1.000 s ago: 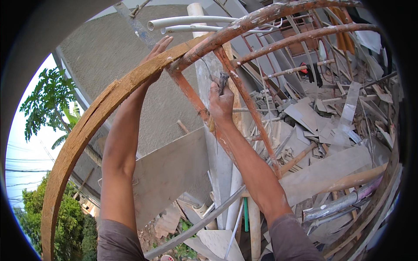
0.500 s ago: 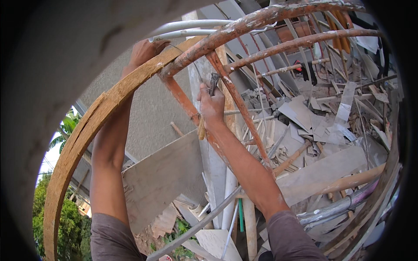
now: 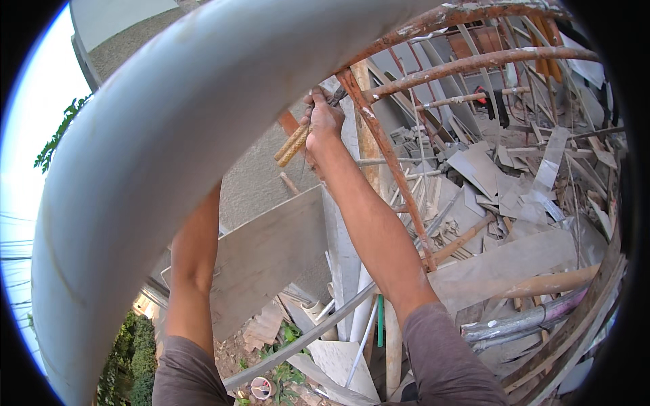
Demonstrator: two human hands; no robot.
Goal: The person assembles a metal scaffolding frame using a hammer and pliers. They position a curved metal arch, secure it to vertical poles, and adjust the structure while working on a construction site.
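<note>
The right hand [image 3: 323, 122] is reaching up and far from the person, its fingers closed around a pair of pliers [image 3: 298, 140] whose two ribbed tan handles are sticking out down and to the left of the fist. The tool's head is hidden by the fingers where the hand is meeting a rusty steel bar [image 3: 379, 145], which is slanting down to the right from the hand. Two more rusty bars [image 3: 474, 62] are arching across the far right above it.

The left forearm [image 3: 196, 260] is rising on the left, but the left hand is hidden behind a broad pale curved pipe [image 3: 169, 142] that is sweeping across the near upper left, so I cannot tell whether that hand is open or gripping anything.

Below the arms, a grey plywood board [image 3: 271, 250] is leaning beside a rough grey wall [image 3: 261, 179]. To the right, a heap of broken boards and grey offcuts [image 3: 501, 196] is lying in disorder, with a pinkish pipe [image 3: 542, 314] resting at its near edge
</note>
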